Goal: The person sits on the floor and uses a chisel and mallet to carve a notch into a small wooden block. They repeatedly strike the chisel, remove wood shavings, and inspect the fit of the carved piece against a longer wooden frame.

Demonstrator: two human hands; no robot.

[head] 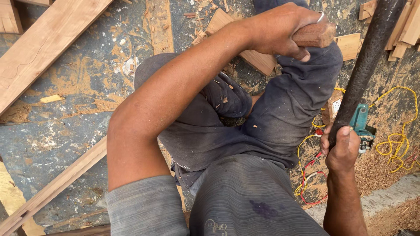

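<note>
The pole (pixel 365 65) runs out past the top edge. The left hand (pixel 280 30) covers most of the wood block (pixel 316 35).

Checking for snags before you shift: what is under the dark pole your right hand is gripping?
Under the dark pole, just above the right hand, a teal power tool lies on the sawdust-strewn floor among yellow wires. The pole covers the tool's left part.

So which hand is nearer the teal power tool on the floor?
Right. The right hand grips the dark pole just beside the teal power tool; the left hand is up higher, holding a wooden block.
</note>
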